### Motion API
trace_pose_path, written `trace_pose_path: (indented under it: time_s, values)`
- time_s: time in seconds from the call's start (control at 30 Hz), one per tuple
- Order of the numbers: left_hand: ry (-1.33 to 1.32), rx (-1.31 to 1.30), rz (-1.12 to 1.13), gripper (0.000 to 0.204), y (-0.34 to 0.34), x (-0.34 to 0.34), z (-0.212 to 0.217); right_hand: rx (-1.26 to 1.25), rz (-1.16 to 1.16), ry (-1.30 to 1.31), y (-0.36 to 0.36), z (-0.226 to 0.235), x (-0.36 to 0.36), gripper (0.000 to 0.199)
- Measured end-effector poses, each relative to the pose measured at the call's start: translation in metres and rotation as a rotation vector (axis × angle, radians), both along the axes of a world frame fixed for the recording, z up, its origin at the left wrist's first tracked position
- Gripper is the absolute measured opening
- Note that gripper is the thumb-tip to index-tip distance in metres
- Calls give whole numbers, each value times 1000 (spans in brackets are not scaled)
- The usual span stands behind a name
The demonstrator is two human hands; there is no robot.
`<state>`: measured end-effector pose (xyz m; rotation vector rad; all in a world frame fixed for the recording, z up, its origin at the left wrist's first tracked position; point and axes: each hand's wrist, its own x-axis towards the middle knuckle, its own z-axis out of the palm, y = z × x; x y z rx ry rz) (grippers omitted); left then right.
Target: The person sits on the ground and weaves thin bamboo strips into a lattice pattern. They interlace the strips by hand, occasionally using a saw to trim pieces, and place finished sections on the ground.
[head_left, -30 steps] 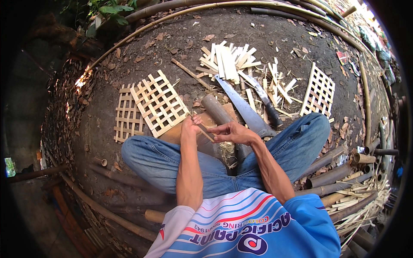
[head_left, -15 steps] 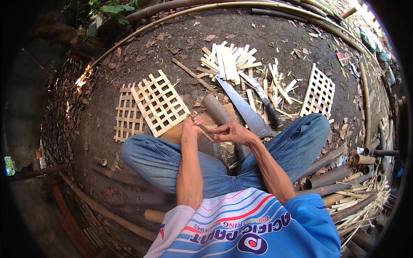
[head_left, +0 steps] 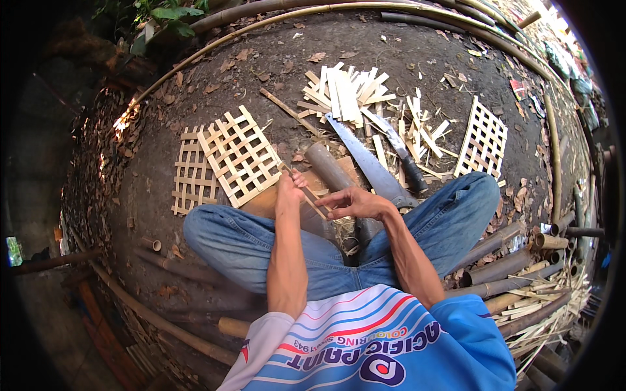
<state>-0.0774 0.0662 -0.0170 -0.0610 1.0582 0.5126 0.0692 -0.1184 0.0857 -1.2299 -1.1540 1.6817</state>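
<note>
A narrow bamboo strip (head_left: 313, 202) slants between my two hands, above my lap. My left hand (head_left: 287, 193) is closed round its upper part, and a short pale end sticks out past the fingers. At the lower end, the thumb and fingertips of my right hand (head_left: 360, 203) pinch the strip loosely. Just beyond my left hand lies a woven bamboo lattice (head_left: 240, 156), partly over a second lattice (head_left: 194, 171). A thick bamboo piece (head_left: 328, 165) lies on a brown board (head_left: 264, 203) in front of my hands.
Ahead on the soil are a pile of pale bamboo strips (head_left: 345, 94), a handsaw (head_left: 366, 159) and a large knife with a dark handle (head_left: 412, 171). Another lattice (head_left: 481, 138) lies to the right. Bamboo poles (head_left: 499, 260) lie beside my right knee.
The strip has turned slightly and more of its length shows between my hands. My right hand's fingers have spread a little, and my left hand has barely moved.
</note>
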Motion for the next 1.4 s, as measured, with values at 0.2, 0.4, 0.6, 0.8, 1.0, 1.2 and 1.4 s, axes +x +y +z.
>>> trace_pose_path:
  time_s: [0.2, 0.4, 0.6, 0.8, 1.0, 1.2, 1.4]
  values:
    - [8, 56, 18, 46, -2, -1, -6, -115, -66, 162, 3, -5, -6, 35]
    - [69, 212, -30, 42, -15, 15, 9, -325, -298, 140, 4, -34, -25, 34]
    - [85, 421, -85, 37, -23, 25, 29, -333, -182, 339, 7, -41, -37, 33]
    - [26, 621, -147, 38, -28, 29, 45, -323, -253, 373, 9, -43, -44, 29]
    - [98, 847, -406, 47, -30, 33, 55, -298, -430, 427, 7, -67, -57, 26]
    - [343, 877, -631, 44, -44, 37, 57, -284, -533, 482, 10, -80, -56, 24]
    - [563, 1027, -682, 33, -61, 50, 51, -179, -565, 358, 9, -92, -60, 26]
